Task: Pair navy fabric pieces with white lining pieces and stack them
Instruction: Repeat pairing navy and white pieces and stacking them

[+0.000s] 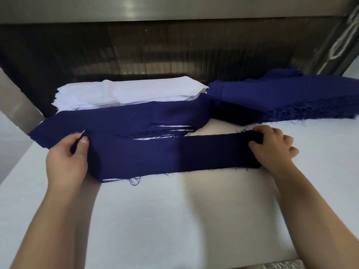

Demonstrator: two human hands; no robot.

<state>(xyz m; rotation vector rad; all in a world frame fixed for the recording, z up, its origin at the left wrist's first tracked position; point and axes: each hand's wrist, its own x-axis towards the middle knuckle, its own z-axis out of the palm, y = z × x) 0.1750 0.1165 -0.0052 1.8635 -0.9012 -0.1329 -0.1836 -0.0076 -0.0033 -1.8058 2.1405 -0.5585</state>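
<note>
Your navy strip (174,154) stretches across the white tabletop (174,220) with frayed edges, a sliver of white showing under its near left edge. Your left hand (67,158) pinches one end and your right hand (272,146) curls over the other. Behind lie a layered navy-and-white stack (126,117), flat white lining pieces (126,90) and, at the right, a fuzzy-edged navy pile (281,94).
</note>
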